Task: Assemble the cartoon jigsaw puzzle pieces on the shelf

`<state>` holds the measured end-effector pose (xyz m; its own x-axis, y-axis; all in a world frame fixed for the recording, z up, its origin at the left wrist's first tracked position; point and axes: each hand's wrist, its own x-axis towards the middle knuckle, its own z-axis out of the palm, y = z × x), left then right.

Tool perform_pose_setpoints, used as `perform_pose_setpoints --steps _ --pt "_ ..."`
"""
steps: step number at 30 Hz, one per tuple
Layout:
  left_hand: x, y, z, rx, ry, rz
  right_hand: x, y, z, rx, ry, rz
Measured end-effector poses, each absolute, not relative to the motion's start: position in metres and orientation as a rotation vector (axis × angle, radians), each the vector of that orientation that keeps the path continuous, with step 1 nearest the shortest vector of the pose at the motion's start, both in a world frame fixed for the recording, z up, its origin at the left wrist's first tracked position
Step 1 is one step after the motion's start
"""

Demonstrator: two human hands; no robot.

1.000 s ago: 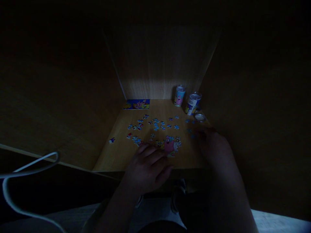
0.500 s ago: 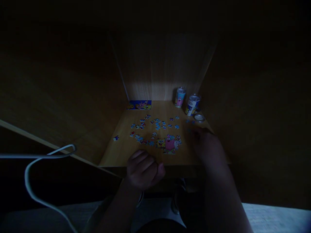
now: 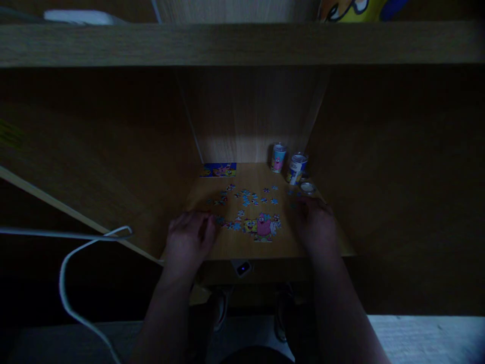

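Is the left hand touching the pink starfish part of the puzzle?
Apart. The head view shows the left hand near the desk's left edge, with loose pieces and bare wood between it and the pink starfish patch.

- A joined patch (image 3: 261,227) of jigsaw pieces, showing pink and yellow cartoon figures, lies flat near the front edge of the dim worktop (image 3: 235,247).
- Loose pieces (image 3: 246,196), mostly blue, lie scattered flat behind the patch and to its left, most of them apart from one another.

Desk (image 3: 235,243): puzzle pcs (image 3: 247,198), 2 tins (image 3: 279,157).
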<state>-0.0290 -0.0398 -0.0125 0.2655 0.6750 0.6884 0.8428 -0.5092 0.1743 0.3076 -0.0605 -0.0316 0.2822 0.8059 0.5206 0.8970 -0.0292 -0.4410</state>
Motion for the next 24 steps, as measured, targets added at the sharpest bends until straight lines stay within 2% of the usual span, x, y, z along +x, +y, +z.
perform_pose_setpoints --steps 4,9,24 --pt "-0.04 -0.03 -0.019 -2.446 -1.547 -1.085 0.305 -0.06 -0.031 -1.818 -1.531 -0.161" --pt "-0.032 -0.033 -0.017 -2.576 -1.455 -0.958 0.302 -0.059 -0.03 -1.802 -1.569 -0.131" --pt "-0.027 -0.032 -0.016 -2.572 -1.463 -0.932 0.295 -0.058 -0.03 -1.91 -1.706 -0.116"
